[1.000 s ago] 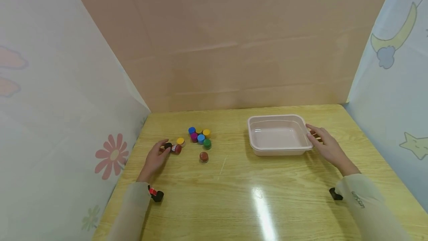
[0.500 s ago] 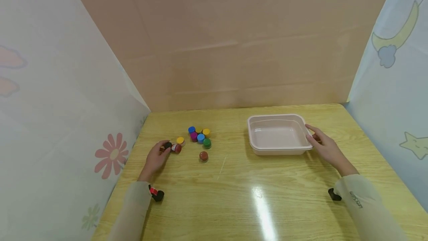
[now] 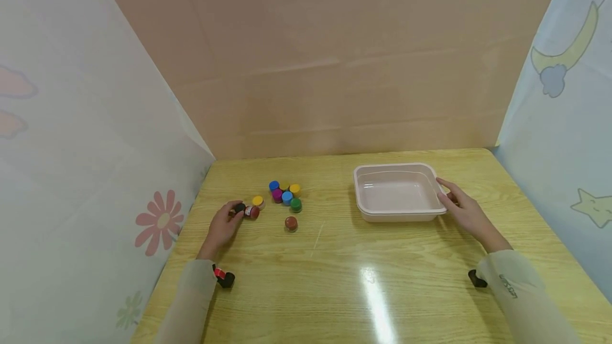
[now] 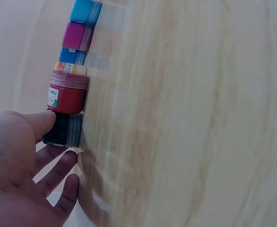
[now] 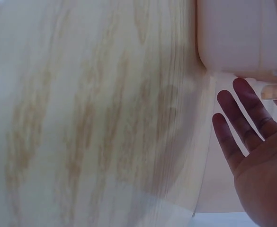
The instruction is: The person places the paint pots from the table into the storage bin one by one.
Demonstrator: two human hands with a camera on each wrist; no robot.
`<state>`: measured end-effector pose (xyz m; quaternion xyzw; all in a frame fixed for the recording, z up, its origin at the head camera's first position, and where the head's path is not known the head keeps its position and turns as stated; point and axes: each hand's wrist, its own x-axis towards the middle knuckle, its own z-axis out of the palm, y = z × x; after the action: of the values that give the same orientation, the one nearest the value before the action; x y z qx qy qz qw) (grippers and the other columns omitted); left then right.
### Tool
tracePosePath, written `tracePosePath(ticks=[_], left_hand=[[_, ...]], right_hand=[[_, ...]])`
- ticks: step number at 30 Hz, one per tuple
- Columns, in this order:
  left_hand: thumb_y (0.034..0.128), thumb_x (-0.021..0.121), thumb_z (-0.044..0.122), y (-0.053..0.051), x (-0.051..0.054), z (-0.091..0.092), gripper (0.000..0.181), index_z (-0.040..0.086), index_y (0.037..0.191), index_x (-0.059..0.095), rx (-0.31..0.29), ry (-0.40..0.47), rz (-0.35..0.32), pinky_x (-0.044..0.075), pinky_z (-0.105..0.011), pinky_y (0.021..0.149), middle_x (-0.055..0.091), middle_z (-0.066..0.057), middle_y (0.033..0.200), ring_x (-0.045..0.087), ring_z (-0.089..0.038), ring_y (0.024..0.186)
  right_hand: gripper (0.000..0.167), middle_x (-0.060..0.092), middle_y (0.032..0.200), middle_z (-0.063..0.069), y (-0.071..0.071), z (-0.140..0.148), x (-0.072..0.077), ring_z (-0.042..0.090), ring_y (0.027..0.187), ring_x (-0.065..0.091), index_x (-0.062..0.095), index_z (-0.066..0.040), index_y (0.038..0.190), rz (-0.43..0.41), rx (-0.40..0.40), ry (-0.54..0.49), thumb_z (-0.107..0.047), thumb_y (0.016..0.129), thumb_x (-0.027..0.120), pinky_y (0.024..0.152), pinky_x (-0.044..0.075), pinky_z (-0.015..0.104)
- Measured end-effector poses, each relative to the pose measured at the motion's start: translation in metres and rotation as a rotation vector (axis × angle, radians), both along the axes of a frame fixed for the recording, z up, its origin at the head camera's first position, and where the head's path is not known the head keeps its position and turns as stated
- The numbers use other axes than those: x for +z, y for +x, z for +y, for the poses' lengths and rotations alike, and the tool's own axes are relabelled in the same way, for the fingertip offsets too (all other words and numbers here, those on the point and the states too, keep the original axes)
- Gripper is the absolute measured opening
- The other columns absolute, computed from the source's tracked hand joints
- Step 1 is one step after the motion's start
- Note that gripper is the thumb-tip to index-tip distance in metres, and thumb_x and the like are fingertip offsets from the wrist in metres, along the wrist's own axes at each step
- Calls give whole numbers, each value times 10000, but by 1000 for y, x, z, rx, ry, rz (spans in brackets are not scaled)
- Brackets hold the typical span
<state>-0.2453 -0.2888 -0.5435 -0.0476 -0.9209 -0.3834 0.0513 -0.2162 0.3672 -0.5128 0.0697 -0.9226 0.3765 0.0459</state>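
My left hand pinches a small black paint jar between thumb and fingers at the table's left. Against it lies a dark red paint jar with a label, seemingly on its side in the head view. A yellow-lidded jar stands just behind them. My right hand touches the right rim of a pale pink plastic basin. Its fingers look mostly straight and spread in the right wrist view, where the thumb is largely out of frame.
Several jars with coloured lids cluster right of the left hand, among them a blue jar, a purple jar and a green jar. A brown-lidded jar stands apart in front. Printed cloth walls flank the wooden table.
Both hands stay nearly where they were, the left at the black jar and the right at the basin's rim. The right forearm has shifted very slightly left. The jars keep their places.
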Motion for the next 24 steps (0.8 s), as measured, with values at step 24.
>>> tracePosePath(ticks=[24], left_hand=[[1074, 579, 201, 1, 16, 2, 405, 15, 1430, 529, 17, -45, 26, 529, -447, 861, 603, -226, 1343, 613, -349, 1089]], right_hand=[[570, 598, 961, 135, 1, -2, 4, 87, 741, 484, 335, -97, 1618, -13, -6, 33, -363, 1123, 426, 616, 409, 260]])
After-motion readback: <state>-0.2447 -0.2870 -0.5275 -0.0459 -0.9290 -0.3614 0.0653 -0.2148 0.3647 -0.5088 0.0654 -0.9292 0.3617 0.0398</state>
